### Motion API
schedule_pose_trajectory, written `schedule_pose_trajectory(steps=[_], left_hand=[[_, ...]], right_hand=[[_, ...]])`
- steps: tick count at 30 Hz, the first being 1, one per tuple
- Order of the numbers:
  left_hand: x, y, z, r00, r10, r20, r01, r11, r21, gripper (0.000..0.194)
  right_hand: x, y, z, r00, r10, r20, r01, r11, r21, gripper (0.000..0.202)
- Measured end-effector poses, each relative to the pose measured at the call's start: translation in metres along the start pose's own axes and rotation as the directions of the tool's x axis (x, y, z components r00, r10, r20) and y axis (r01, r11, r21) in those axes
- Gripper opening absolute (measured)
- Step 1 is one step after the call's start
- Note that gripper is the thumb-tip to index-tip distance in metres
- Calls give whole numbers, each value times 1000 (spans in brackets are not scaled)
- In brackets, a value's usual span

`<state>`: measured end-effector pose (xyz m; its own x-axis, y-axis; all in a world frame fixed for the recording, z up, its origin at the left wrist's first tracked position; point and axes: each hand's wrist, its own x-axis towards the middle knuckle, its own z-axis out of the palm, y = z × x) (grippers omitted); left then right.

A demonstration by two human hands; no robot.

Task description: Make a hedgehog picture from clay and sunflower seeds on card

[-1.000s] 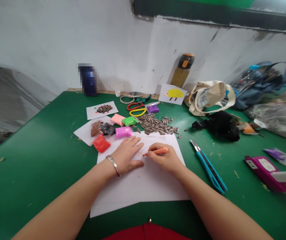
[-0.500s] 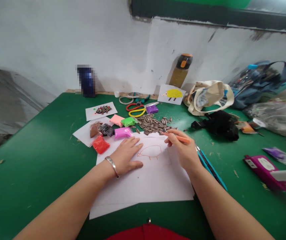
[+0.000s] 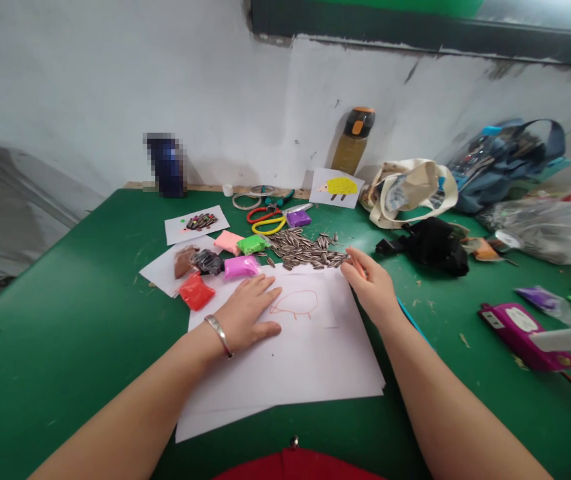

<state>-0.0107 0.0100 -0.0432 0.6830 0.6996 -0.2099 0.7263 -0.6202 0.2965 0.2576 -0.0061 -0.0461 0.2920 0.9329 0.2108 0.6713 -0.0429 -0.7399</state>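
My left hand (image 3: 249,310) lies flat with fingers spread on white paper (image 3: 285,373), beside an orange outline of a round-backed animal with short legs (image 3: 298,303). My right hand (image 3: 372,283) is closed around an orange pen (image 3: 360,268), mostly hidden by the fingers, at the paper's right edge. Just beyond the paper lies a heap of striped sunflower seeds (image 3: 302,250). Soft clay in small bags sits near my left hand: red (image 3: 196,291), pink-purple (image 3: 241,267), green (image 3: 252,244), black (image 3: 208,261) and brown (image 3: 185,261).
Scissors (image 3: 268,223), a seed-covered hedgehog card (image 3: 198,225) and a yellow hedgehog picture (image 3: 336,188) are at the back. A bottle (image 3: 352,143) leans by the wall. On the right are a cloth bag (image 3: 410,193), a black pouch (image 3: 438,247) and a magenta glue gun (image 3: 525,337).
My right hand has drawn away from the drawing to the right, and the pen has turned so its tip no longer points at the paper. My left hand stays in place.
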Motion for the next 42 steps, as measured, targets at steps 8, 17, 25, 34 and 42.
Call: schedule_pose_trajectory(steps=[8,17,25,34,42], left_hand=[[-4,-2,-2,999,20,31,-19,1000,-5,68],[-5,-3,-1,999,44,12,-44,999,2,68],[-5,-2,-1,999,39,-17,-39,999,-11,70],[-5,-3,0,999,45,-28,-45,999,0,68],[-7,-4,-1,984,107,-141,-109,994,-7,55]], right_hand=[[3,4,0,1000,1,-23,-5,988,-154,42],[-10,-8,5,995,-96,-37,97,995,19,57],[-51,-47,17,909,-298,290,194,921,338,22],[-32,-30,12,997,-78,-16,80,970,232,26],[-5,2,4,993,-34,-115,21,994,-108,33]])
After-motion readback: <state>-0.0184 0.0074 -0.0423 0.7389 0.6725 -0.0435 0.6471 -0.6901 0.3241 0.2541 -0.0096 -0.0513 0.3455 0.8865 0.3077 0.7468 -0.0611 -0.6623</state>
